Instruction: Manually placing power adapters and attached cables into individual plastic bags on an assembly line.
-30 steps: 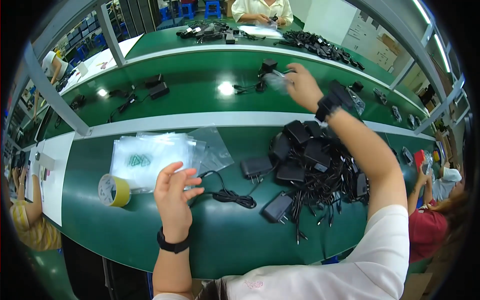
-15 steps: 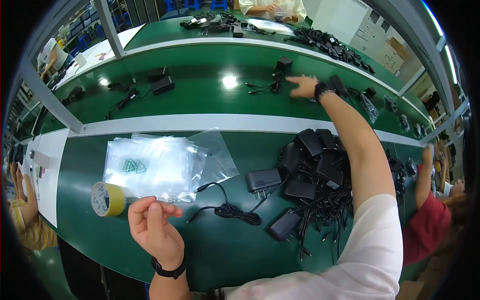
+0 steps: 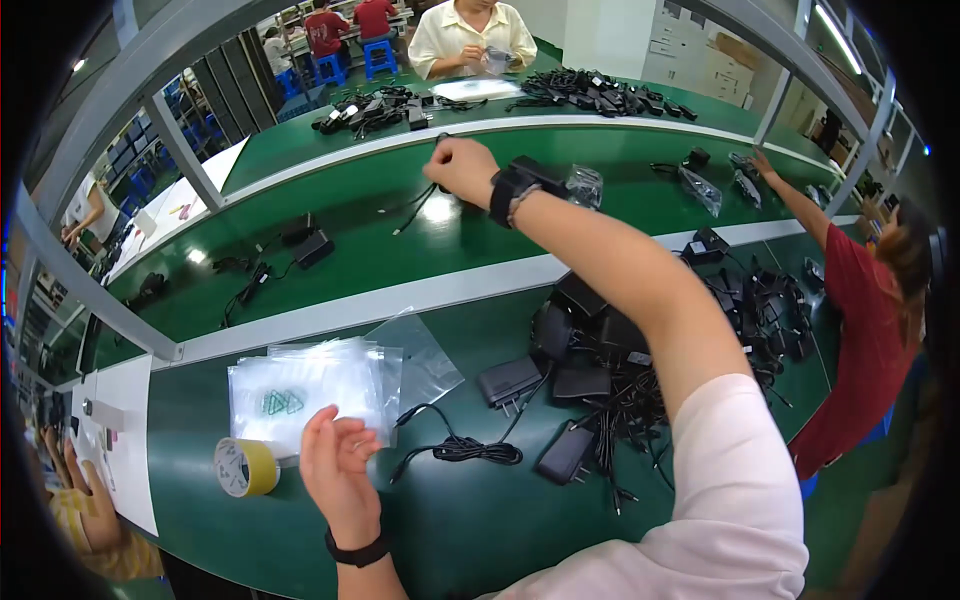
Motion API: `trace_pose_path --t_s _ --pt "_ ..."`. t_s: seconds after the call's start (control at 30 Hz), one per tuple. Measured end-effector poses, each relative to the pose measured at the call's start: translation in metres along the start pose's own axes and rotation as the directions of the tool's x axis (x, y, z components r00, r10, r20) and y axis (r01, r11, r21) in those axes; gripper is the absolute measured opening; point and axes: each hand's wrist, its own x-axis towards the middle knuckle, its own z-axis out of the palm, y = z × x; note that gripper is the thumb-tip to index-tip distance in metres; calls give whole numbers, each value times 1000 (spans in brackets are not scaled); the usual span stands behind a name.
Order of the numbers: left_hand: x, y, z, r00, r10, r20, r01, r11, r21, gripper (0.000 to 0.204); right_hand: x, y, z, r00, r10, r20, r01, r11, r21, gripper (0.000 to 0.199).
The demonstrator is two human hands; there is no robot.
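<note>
My right hand (image 3: 466,168) is stretched over the green strip beyond the divider, its fingers closed on the black cable of a power adapter. The loose cable ends (image 3: 412,212) dangle below my fingers, and the adapter's body is hard to make out. My left hand (image 3: 345,475) hovers, fingers loosely curled and apart with nothing in them, at the near edge of a stack of clear plastic bags (image 3: 310,385). Beside it stands a roll of yellow tape (image 3: 247,468). One power adapter (image 3: 509,381) with a bundled cable (image 3: 465,450) lies on the table right of my left hand.
A heap of black adapters (image 3: 582,382) with tangled cables lies under my right forearm. A pale divider rail (image 3: 400,290) crosses the table. More adapters (image 3: 312,248) and bagged ones (image 3: 700,190) rest beyond it. A co-worker in red (image 3: 865,310) reaches in from the right; another person (image 3: 472,45) works opposite.
My right hand has moved left in the view and closed on the cable of the adapter lying there. My head view has shifted, and the left hand's fingers have spread from a loose pinch.
</note>
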Motion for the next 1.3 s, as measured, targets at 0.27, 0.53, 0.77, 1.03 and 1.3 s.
trace_pose_path --t_s 0.27,0.53,0.77,1.03,1.3 --pt "2 -6 3 854 -320 409 505 696 -510 59 -157 -134 -77 707 -406 580 116 874 471 12" --pt "-2 10 -6 957 -245 157 291 812 -506 57 -232 -154 -89 601 -391 697 157 913 376 48" --pt "-9 0 4 974 196 111 -224 884 410 69 -248 -151 -56 749 1 663 -600 427 677 60" --pt "-37 -4 23 931 69 359 -160 960 230 65 -255 -134 -27 778 -33 627 -569 385 727 43" --pt "-28 -20 13 923 155 353 -315 830 460 66 -268 -143 -11 853 -8 521 -448 499 741 53"
